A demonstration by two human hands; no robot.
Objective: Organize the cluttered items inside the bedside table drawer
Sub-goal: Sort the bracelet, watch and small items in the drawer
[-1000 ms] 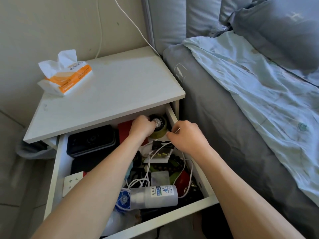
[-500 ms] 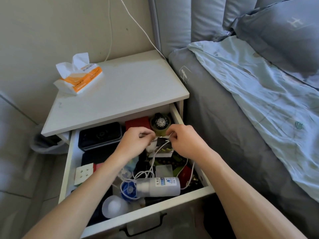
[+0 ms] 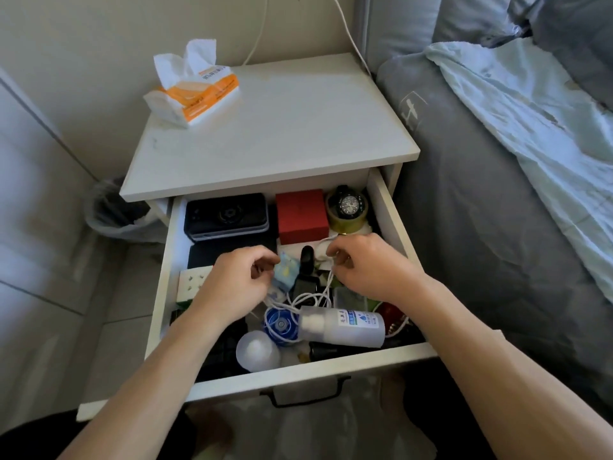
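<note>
The right hand [image 3: 368,267] pinches the white cable [image 3: 306,298] between curled fingers; the left hand [image 3: 238,280] holds a small blue packet [image 3: 284,272], fingers curled round it. The cable loops under and around the clear bottle [image 3: 345,327] and the blue fan [image 3: 280,327] — a pull could likely drag both or snag. The open drawer [image 3: 391,210] of the bench [image 3: 275,127] holds it all: black case [image 3: 227,215] and red box [image 3: 302,215] at the back, a watch [image 3: 348,204] sitting on a tape roll [image 3: 346,224], a white power strip [image 3: 194,282] at the left — still jumbled toward the front.
</note>
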